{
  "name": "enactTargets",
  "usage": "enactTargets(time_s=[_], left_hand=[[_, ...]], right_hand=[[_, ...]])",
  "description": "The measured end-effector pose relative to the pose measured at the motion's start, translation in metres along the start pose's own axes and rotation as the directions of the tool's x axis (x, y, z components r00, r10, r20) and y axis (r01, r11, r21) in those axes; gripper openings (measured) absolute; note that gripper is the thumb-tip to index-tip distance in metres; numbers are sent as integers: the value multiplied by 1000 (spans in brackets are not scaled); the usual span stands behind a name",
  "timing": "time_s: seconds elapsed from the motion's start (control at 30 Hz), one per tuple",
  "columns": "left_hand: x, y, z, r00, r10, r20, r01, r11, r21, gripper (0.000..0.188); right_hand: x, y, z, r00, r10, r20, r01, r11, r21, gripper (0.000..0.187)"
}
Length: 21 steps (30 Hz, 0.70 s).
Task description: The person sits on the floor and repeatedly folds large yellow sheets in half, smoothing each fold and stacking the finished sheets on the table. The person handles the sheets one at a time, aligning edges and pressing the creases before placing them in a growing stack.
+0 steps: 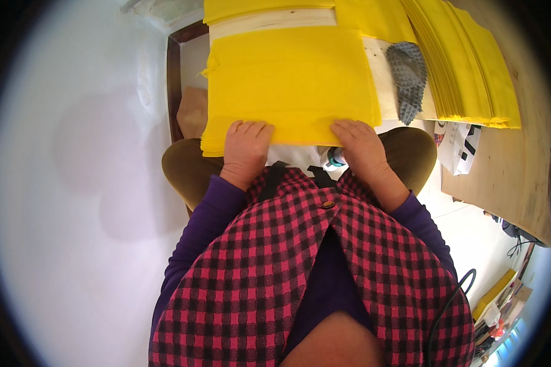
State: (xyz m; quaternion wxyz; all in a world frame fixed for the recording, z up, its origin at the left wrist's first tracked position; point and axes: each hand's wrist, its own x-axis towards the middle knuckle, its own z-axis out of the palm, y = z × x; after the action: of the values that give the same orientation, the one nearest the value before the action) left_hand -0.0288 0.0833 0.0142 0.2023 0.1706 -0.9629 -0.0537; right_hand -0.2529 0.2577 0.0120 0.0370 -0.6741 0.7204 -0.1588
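Observation:
A stack of yellow cloth sheets (291, 79) lies on the pale wooden table, its near edge hanging toward my lap. At the left of that edge, my left hand (246, 147) grips the cloth, fingers on top and thumb out of sight. My right hand (360, 145) holds the same edge farther right, its fingers bent over the cloth. The top sheet looks mostly flat between them. How many layers are in my fingers is hidden. Right of the stack is a grey textured cloth (407, 79), crumpled into a long shape.
More folded yellow cloth (456, 67) is piled at the far right. A white wall (73, 183) runs close along my left. Below the table's right side are a white printed bag (456, 147) and a wooden board (502, 183). A dark cable (450, 300) hangs near my right arm.

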Motion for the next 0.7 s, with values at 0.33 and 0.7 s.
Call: enactTargets(time_s=[0.33,0.7], left_hand=[[-23,-34,-17,997,-73,-12,73,993,97,28],[-6,-101,-57,948,-314,-44,303,939,-162,30]], right_hand=[[5,17,-12,997,-2,-74,4,1000,30,26],[65,40,-74,993,-2,-115,-6,997,-72,23]])
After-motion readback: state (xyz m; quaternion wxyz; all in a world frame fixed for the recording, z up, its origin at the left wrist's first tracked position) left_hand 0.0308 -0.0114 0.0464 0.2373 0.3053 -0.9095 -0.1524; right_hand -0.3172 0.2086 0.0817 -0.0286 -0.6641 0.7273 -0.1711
